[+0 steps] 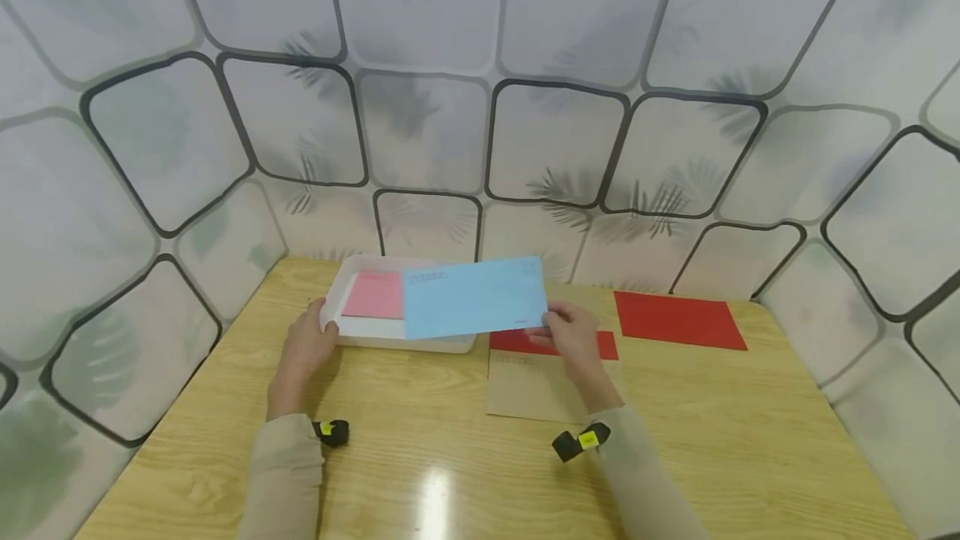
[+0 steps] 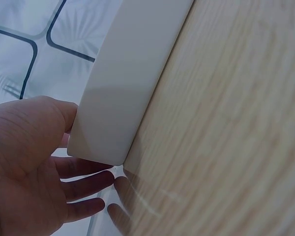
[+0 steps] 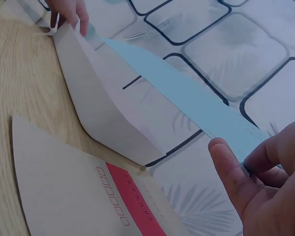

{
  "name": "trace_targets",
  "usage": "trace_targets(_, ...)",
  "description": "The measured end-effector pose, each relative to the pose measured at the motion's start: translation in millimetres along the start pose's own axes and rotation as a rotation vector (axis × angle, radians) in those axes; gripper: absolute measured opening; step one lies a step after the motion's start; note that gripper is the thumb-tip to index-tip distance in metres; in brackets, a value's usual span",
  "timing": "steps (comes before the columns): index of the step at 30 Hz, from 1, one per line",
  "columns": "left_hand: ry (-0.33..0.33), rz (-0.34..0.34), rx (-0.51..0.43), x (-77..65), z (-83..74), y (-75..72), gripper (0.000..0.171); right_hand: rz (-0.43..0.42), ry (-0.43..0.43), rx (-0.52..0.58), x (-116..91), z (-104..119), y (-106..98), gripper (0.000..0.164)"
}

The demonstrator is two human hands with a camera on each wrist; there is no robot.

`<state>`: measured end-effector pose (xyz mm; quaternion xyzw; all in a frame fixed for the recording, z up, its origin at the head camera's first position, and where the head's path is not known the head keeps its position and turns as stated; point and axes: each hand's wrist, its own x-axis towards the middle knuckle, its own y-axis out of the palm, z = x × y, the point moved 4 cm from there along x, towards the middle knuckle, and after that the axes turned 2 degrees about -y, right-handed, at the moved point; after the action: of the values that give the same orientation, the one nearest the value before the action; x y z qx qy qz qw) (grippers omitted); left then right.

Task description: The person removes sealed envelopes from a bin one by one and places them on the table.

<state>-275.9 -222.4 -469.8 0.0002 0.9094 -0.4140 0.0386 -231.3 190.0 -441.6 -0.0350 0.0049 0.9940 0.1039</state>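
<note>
A light blue envelope is pinched at its right end by my right hand, thumb against the fingers. It is held up over the right part of a white plastic tray and hides part of it. Inside the tray lies a pink envelope, partly covered by the blue one in the head view. My left hand holds the tray's left front corner. In the left wrist view the thumb reaches the rim of the tray, and the fingers extend around its outer end.
Right of the tray lie brown envelopes with a red envelope across them, below my right hand. Farther right a separate red envelope lies flat on the wooden table. A patterned curtain encloses the table's back and sides.
</note>
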Motion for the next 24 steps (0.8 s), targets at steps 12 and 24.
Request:
trace_targets(12, 0.027, 0.005, 0.006, -2.2, -4.3, 1.8, 0.060, -0.034, -0.046, 0.057, -14.0, 9.7, -48.2, 0.033)
trace_targets(24, 0.023, 0.021, 0.011, -4.0, -2.6, 0.3, 0.060, -0.176, -0.042, 0.129, -13.3, 22.6, -100.8, 0.034)
